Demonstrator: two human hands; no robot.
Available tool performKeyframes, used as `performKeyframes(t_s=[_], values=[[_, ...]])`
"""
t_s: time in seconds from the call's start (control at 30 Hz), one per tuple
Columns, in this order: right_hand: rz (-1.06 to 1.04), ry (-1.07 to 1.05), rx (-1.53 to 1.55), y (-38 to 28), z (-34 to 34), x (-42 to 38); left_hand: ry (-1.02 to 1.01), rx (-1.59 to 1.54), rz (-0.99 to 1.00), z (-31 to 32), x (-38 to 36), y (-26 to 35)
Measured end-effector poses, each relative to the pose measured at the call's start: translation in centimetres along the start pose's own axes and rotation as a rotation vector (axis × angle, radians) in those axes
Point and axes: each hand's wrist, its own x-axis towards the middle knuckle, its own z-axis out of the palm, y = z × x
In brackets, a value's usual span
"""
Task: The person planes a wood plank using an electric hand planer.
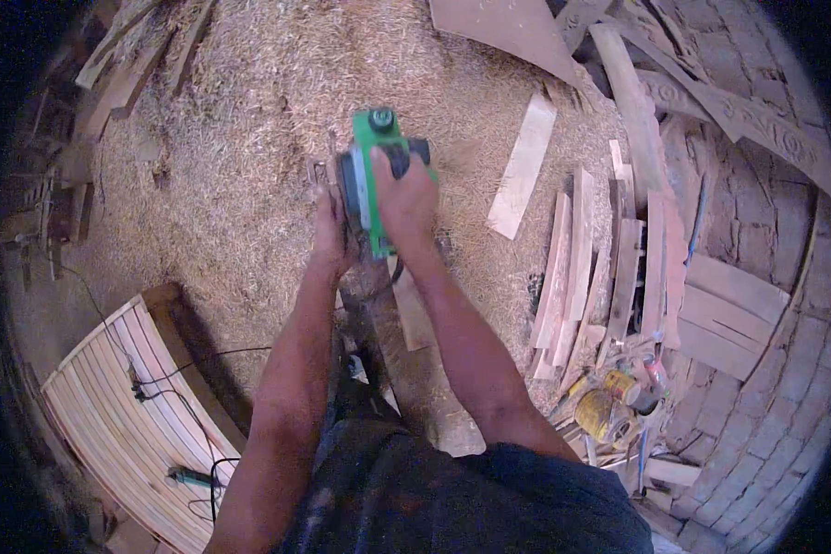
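A green electric planer (365,138) with a black knob is near the middle of the view, tilted up on its side. My right hand (406,198) is wrapped round its dark handle. Just left of the planer, my left hand (331,231) reaches forward along a narrow piece of wood (319,173), fingers close to its side. The planer and hand hide most of this wood, and the left fingers show only in part. Below the planer, a wooden beam (379,319) runs back towards my body.
Wood shavings (249,138) cover the floor. A pale board (523,166) lies on them at right, beside several curved wooden strips (577,231). A slatted wooden panel (129,369) with cables stands lower left. Yellow tape rolls (600,415) sit lower right near a brick surface (757,443).
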Motion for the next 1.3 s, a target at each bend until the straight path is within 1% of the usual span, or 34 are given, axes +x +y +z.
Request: performKeyframes(t_s=[0.03,0.07,0.13,0.2,0.23,0.27,0.3,0.33,0.37,0.43,0.47,0.53,0.57,0.63,0.67,0.73,0.8,0.83,0.93,1.03,1.13,1.17,1.2,1.23,1.3], values=[[-0.004,-0.005,-0.011,-0.7,0.6,1.3,0.109,-0.039,0.000,0.6,-0.2,-0.2],[-0.009,-0.008,-0.022,-1.2,1.1,2.6,0.138,-0.054,-0.001,1.8,-0.6,0.3],[-0.022,-0.026,-0.039,-0.9,0.9,2.3,0.190,-0.071,-0.015,3.3,-1.4,0.8],[-0.055,-0.055,-0.055,-0.2,-0.6,1.0,0.097,-0.027,0.030,0.6,0.1,-0.4],[-0.029,-0.089,-0.021,0.4,-2.1,-0.9,0.051,-0.008,0.050,-1.1,0.9,-1.2],[-0.004,-0.121,0.012,1.2,-4.2,-3.6,0.048,0.038,0.041,-2.4,1.8,-1.9],[0.053,-0.139,-0.026,2.3,-6.2,-6.3,0.043,0.085,0.036,-3.4,2.7,-2.5],[0.114,-0.156,-0.062,3.9,-8.0,-9.4,0.112,0.261,0.048,-2.7,2.3,-2.6],[0.116,-0.144,-0.092,6.0,-9.8,-12.7,0.185,0.437,0.049,-1.9,1.8,-2.7],[0.174,-0.113,-0.098,10.6,-13.1,-20.1,0.469,1.057,0.095,3.3,-1.1,-1.4],[0.222,-0.094,-0.074,13.0,-14.6,-23.6,0.478,1.024,0.141,2.3,-0.2,-2.3],[0.224,-0.090,-0.206,18.5,-17.1,-29.7,0.503,0.952,0.234,-0.8,2.4,-4.5],[0.233,-0.082,-0.198,19.3,-17.9,-31.1,0.498,0.959,0.327,0.3,1.8,-4.2],[0.252,-0.065,-0.186,20.4,-19.0,-32.8,0.418,0.850,0.307,1.1,1.3,-4.1],[0.263,-0.061,-0.193,20.3,-18.9,-32.6,0.382,0.794,0.300,1.1,1.4,-4.2],[0.277,-0.055,-0.206,20.0,-17.8,-31.4,0.438,0.902,0.297,1.1,1.6,-4.3],[0.355,-0.105,-0.139,18.4,-17.0,-29.1,0.507,1.005,0.299,0.2,2.0,-4.3],[0.390,-0.133,-0.106,17.4,-16.6,-27.8,0.497,1.008,0.275,-0.3,2.3,-4.3],[0.387,-0.129,-0.160,15.2,-15.7,-24.9,0.439,0.956,0.241,-1.6,2.9,-4.3],[0.404,-0.176,-0.011,13.6,-15.0,-21.4,0.367,0.860,0.258,-1.0,2.3,-4.4],[0.283,-0.125,-0.046,11.7,-13.6,-17.5,0.384,0.880,0.213,-0.5,2.0,-3.9],[0.270,-0.120,-0.015,11.1,-12.9,-16.1,0.379,0.865,0.198,-1.1,2.2,-4.1],[0.255,-0.115,0.016,10.6,-12.2,-14.5,0.373,0.850,0.185,-0.2,1.9,-3.7],[0.242,-0.109,0.045,9.9,-11.4,-12.8,0.388,0.902,0.241,0.6,1.1,-3.8],[0.204,-0.087,-0.002,7.6,-10.6,-9.7,0.422,0.946,0.200,-1.2,1.9,-4.0]])
